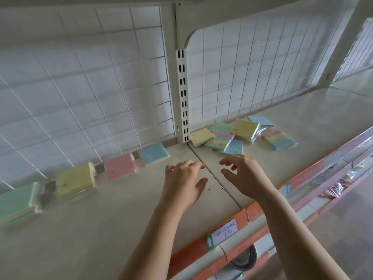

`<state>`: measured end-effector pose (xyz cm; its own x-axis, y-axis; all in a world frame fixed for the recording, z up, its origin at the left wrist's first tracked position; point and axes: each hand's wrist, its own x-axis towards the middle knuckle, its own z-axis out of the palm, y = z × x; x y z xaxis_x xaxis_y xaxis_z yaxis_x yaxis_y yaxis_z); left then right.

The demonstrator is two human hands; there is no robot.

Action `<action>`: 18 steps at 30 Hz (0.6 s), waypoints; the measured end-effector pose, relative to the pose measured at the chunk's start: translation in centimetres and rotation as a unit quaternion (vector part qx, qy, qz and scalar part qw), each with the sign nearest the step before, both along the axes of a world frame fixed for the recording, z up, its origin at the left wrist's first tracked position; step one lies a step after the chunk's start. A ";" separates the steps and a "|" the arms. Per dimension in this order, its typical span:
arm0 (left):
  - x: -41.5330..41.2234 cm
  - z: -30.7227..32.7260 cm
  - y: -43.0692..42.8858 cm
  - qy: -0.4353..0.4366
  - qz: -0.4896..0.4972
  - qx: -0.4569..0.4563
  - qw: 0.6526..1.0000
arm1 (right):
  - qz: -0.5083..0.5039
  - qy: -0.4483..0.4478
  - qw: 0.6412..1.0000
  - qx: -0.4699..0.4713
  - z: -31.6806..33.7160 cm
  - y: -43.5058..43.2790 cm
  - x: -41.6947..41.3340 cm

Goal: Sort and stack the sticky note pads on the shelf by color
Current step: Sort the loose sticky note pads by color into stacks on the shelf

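Sorting judged partly done. 4 stacks set at left of frame: green stack (16,201), yellow stack (74,181), pink stack (119,169), blue stack (153,154). Unsorted heap (244,129) at center right, yet to be sorted. Left hand (181,182), right hand (244,176): fingers loosely spread, nothing held, above shelf (101,229).

Colour rundown: the shelf (90,229) is plain cream. On it are a mint green stack (16,201), a pale yellow stack (73,179), a pink stack (119,166) and a light blue stack (153,153).

The loose ones are pastel too: a yellow pad (201,136), a second yellow pad (245,129), a mint pad (220,127), a light blue pad (235,147) and a second light blue pad (260,120). There's also a striped pad (220,141) and a second striped pad (278,139), both banded pink, yellow, green and blue.

The wire grid (80,87) is white squares, and the upright (182,98) is white with black slots. The edge strip (201,245) is orange, and its label (225,232) is white with blue scribble.
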<state>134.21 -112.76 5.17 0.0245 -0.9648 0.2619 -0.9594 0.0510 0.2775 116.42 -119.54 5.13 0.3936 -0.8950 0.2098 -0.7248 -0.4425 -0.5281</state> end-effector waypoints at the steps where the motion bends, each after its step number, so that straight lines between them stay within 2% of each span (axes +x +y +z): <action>1: -0.1 -0.1 -0.1 -0.001 -0.005 0.004 1.000 | -0.005 -0.001 1.000 0.002 0.0 -0.1 -0.2; 9: -2.2 -0.2 -3.4 0.004 -0.004 0.012 1.000 | -0.022 -0.013 1.000 0.016 -0.4 -4.1 -3.1; 18: -8.3 0.1 -8.5 0.014 0.029 -0.005 0.999 | -0.014 -0.006 1.000 0.004 -0.1 -10.5 -9.0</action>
